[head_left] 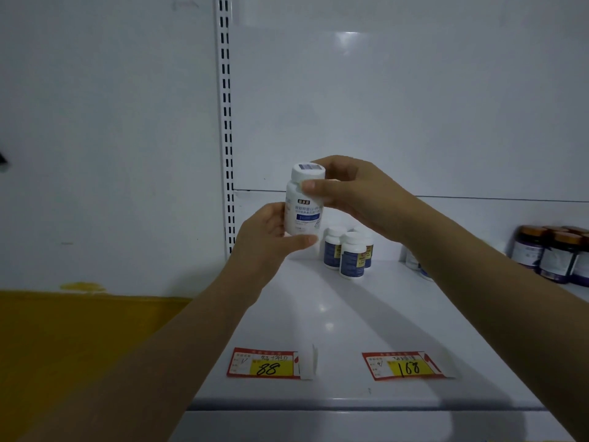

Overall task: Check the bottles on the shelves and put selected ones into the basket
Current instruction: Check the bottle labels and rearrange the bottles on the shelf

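Observation:
A white bottle (304, 205) with a blue-striped label and a barcode sticker on its cap is held upright above the white shelf (350, 314). My left hand (267, 237) grips its lower body from the left, thumb under its base. My right hand (353, 193) grips it around the neck just below the cap, thumb across the front. Behind it, three white bottles with blue labels (349, 253) stand on the shelf. No basket is in view.
Several dark bottles with brown caps (554, 253) stand at the right edge, and white bottles (414, 260) are partly hidden behind my right forearm. Two red-and-yellow price tags, 88 (263, 363) and 168 (406, 366), lie along the shelf front. A slotted upright (225, 122) runs up the back wall.

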